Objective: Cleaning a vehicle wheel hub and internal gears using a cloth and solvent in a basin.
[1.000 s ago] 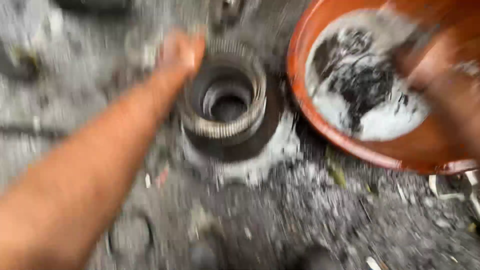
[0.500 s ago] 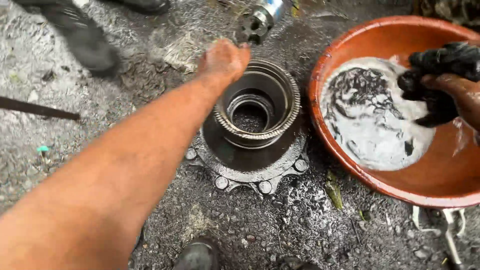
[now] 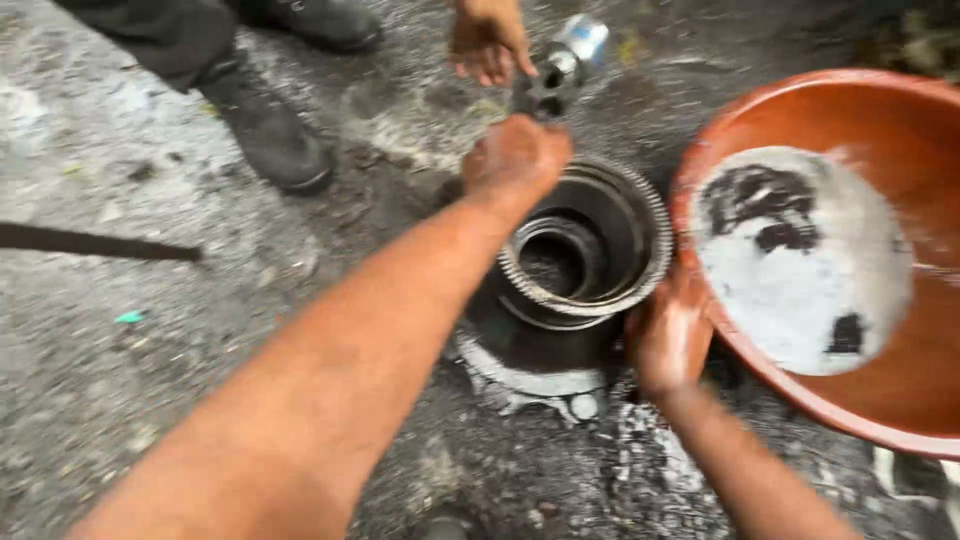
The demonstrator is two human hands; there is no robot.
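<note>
My left hand [image 3: 515,158] rests on the far rim of the dark, greasy, toothed round metal hub [image 3: 585,250]; its fingers curl over the edge out of sight, so I cannot tell how they are set. My right hand [image 3: 668,335] presses against the hub's near right side, between the hub and the orange plastic basin [image 3: 900,400]; its fingers are tucked behind the hub, so whether they are spread or pressed together is unclear. The hub stands on the wet, gritty ground [image 3: 200,330], its base partly hidden by my left forearm. The basin, cut off at the right edge, holds grey, foamy liquid [image 3: 790,290] with black clumps floating in it. Beyond my left fingers, another person's hand [image 3: 488,40] hangs just beside a small metal fitting [image 3: 560,70], blurred. Their black shoe [image 3: 265,130] stands farther left.
</note>
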